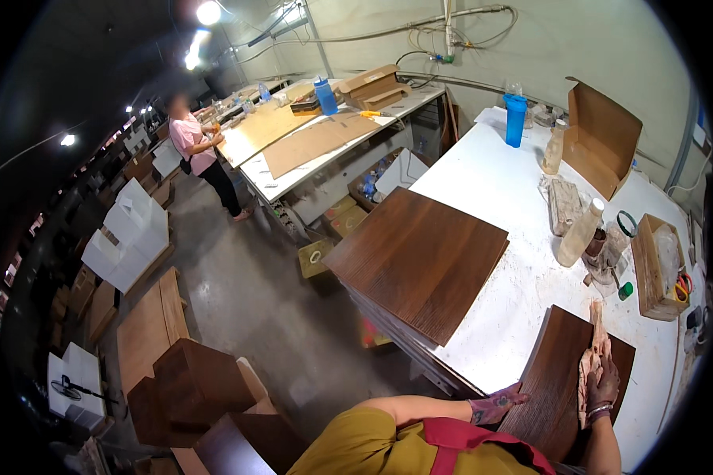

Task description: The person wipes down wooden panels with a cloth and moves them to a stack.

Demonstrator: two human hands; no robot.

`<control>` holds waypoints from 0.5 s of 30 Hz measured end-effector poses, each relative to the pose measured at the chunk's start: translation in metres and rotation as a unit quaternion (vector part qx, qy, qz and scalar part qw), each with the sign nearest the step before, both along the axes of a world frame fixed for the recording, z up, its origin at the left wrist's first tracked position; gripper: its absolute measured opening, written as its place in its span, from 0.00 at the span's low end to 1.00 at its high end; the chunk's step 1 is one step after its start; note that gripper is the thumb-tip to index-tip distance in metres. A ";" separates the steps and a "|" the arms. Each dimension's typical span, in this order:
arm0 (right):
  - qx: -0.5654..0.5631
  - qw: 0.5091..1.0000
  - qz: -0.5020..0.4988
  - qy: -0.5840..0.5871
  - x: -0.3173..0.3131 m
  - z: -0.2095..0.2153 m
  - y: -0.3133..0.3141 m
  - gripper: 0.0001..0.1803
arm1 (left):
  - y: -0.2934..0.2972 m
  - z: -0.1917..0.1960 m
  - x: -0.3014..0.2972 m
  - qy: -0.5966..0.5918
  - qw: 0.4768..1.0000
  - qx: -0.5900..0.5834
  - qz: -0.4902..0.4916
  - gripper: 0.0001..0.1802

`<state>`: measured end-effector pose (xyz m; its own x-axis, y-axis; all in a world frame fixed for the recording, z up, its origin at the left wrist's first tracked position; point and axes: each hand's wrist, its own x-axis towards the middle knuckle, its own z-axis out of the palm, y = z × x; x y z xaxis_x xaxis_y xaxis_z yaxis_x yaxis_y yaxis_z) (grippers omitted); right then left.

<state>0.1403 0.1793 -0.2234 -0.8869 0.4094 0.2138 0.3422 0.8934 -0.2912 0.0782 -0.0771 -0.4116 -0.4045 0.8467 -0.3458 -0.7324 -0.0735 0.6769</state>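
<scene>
A dark brown wood-grain panel [543, 393] lies on the white worktable [483, 170] right in front of me. My left hand [495, 405] is at its left edge, its fingers closed on that edge. On the panel's right part, my right hand [602, 385] presses down on a crumpled, stained beige rag [596, 342], whose loose end trails away from me. A stack of similar dark panels [424, 261] rests farther left and overhangs the table's edge.
Stained bottles [581, 232], a green cap [626, 290], an open cardboard box [606, 142], a blue tumbler [515, 120] and a wooden box with scissors [659, 269] stand along the right side. A person in pink [190, 138] stands at another table. Cartons and panels [202, 388] sit at left.
</scene>
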 end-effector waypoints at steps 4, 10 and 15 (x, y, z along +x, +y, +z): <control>-0.014 1.000 -0.001 -0.023 -0.003 0.007 -0.004 0.30 | 0.002 -0.002 0.002 -0.010 1.000 0.010 0.007 0.56; -0.014 0.999 0.001 -0.029 -0.002 0.009 -0.005 0.30 | 0.007 -0.011 0.008 -0.026 0.999 0.032 0.024 0.57; -0.004 0.999 -0.011 -0.036 -0.002 0.012 -0.008 0.31 | 0.005 -0.006 0.007 -0.022 0.999 0.026 0.017 0.56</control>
<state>0.1380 0.1712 -0.2116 -0.8902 0.4310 0.1474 0.3824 0.8830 -0.2723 0.0848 -0.0717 -0.4175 -0.4190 0.8499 -0.3194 -0.7572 -0.1329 0.6395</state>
